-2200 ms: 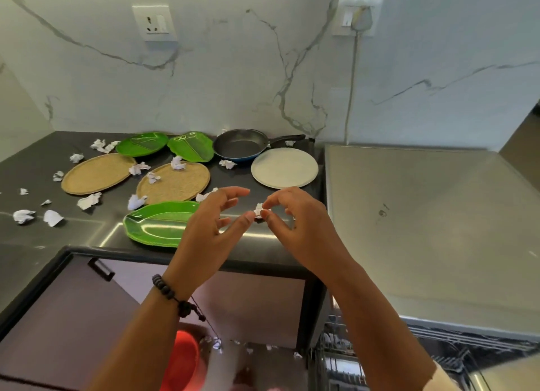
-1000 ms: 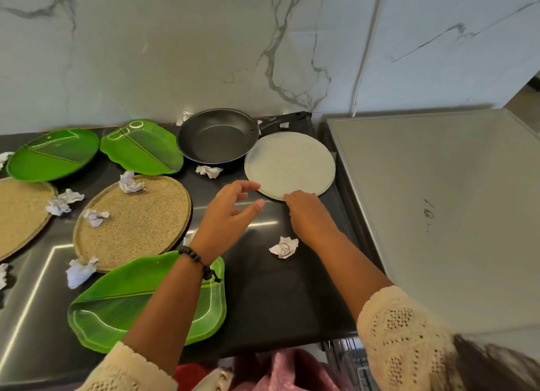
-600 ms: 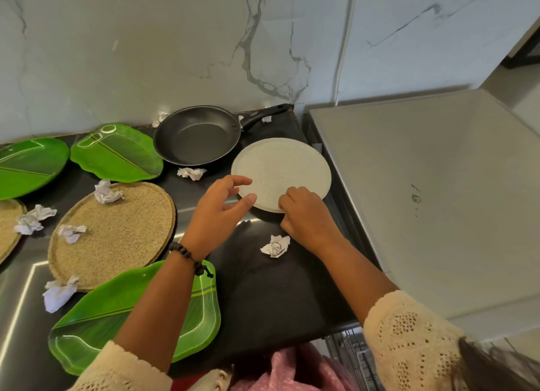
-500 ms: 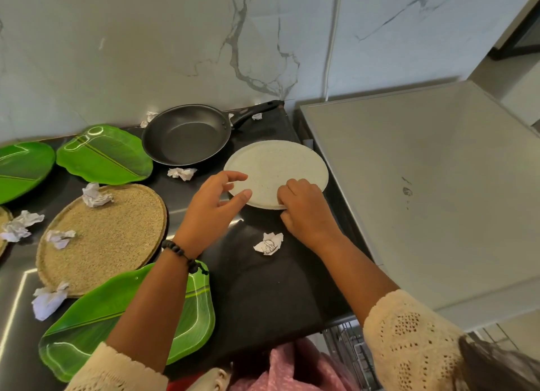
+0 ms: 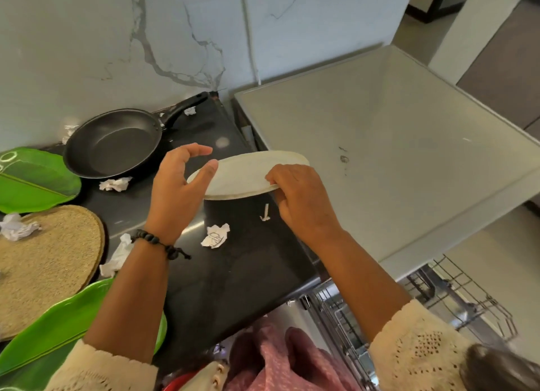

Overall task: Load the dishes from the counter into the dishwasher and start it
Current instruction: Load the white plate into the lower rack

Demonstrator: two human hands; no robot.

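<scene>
Your right hand [image 5: 301, 199] grips the near right edge of the round, speckled off-white plate [image 5: 248, 173], fingers curled over the rim, and the plate is lifted clear of the black glossy counter [image 5: 233, 268], tilted with its far edge higher. Your left hand [image 5: 178, 183] is at the plate's left edge — the thumb tip touches the rim while the other fingers arch loosely above it, gripping nothing. A dark beaded bracelet [image 5: 157, 241] sits on that wrist.

Behind your left hand, the black non-stick frying pan [image 5: 114, 142] rests on the counter with its handle pointing toward the marble-patterned wall [image 5: 117, 40]. Left of the pan lies a green leaf-shaped plate [image 5: 32, 180]; nearer you, a round woven tan mat [image 5: 43, 262]; and at the counter's front edge, a second green leaf-shaped plate [image 5: 58, 329], partly hidden by your forearm. Crumpled scraps of white paper [image 5: 216, 235] are scattered over the counter — one just below the lifted plate.

To the right stands the pale grey flat top of an appliance [image 5: 380, 156]. Below it, at the lower right, the wire dishwasher rack [image 5: 455, 297] shows, pulled out.
</scene>
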